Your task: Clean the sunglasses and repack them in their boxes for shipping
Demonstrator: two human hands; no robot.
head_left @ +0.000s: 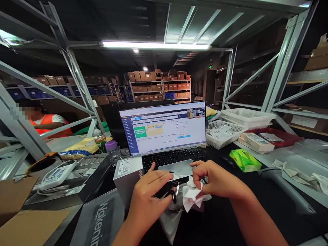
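Note:
My left hand (151, 196) is closed around a small black object (164, 190) with a shiny edge and a dark loop; its exact kind is partly hidden by my fingers. Pinched between the thumb and fingers of my right hand (211, 179) is a crumpled white tissue (192, 200), held close beside the black object. Under both hands lies a pale grey cloth-like piece (171, 222). Just beyond them are a black keyboard (176, 158) and a lit monitor (164, 131). A grey-white box (128, 169) with a label stands left of my left hand.
At right lie a green tissue pack (245, 160), a grey handheld scanner (287, 189) and a white basket (222, 135). At left, an open grey box (89, 177) holds small parts beside a purple-lidded jar (112, 152). A person in an orange vest (48, 119) sits beyond the rack.

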